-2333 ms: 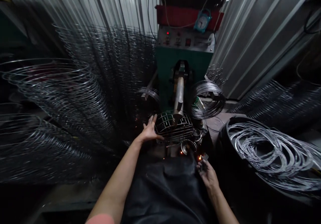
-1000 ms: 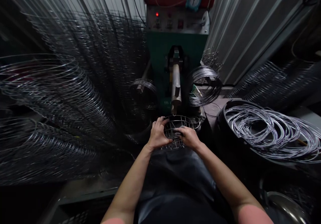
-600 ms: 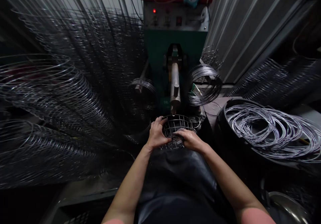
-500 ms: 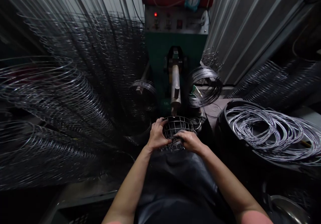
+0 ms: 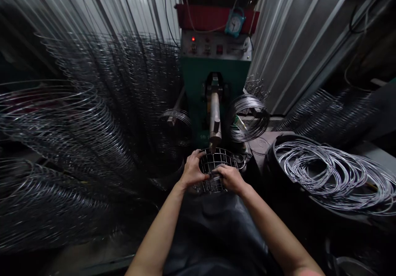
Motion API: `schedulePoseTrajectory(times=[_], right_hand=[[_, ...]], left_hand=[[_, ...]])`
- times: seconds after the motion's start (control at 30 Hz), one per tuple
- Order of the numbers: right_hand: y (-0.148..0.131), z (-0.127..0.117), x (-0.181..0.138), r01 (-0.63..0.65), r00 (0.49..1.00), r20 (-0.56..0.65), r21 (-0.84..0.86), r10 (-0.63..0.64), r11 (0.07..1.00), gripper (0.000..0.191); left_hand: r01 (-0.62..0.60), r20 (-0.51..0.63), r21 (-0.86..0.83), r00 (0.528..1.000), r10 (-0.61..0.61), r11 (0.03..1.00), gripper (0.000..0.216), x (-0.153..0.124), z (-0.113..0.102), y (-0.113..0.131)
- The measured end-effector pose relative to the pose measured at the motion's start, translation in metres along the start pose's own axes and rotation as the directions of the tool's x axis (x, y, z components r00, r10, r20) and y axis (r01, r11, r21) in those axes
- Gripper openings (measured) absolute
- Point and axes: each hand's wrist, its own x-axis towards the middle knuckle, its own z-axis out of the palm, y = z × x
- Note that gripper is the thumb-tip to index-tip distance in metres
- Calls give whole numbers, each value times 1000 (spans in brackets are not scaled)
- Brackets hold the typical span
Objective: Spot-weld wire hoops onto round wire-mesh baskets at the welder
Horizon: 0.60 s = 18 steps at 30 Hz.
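A round wire basket [image 5: 216,157] of metal mesh sits under the tip of the spot welder's electrode arm [image 5: 215,121]. My left hand [image 5: 193,171] grips its left side, thumb toward the middle and fingers over the rim. On the near right part of the mesh, my right hand [image 5: 229,177] is closed, its fingertips pressed on the wire. Both hands lie close together, just in front of the electrode. The basket's underside and what it rests on are hidden in the dark.
The green machine [image 5: 194,74] carries a lit red lamp and a blue clock [image 5: 235,23]. Wire ring bundles hang either side of its arm, the right coil [image 5: 249,119] close by. Tall stacks of wire rings [image 5: 99,119] crowd the left. A black tub [image 5: 275,164] holds loose rings.
The camera view has tilted up, so the machine appears lower. The electrode tip now reaches the basket's rim in view. Both hands keep hold of the basket, the right shifted slightly left.
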Motion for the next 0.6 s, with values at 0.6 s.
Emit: schedulePoseTrajectory(times=[0.6], right_hand=[[4,7,10,-189,933,-273,185,235,964,35]], left_hand=[[142,-26,39,990,-141,989,80,29,0,4]])
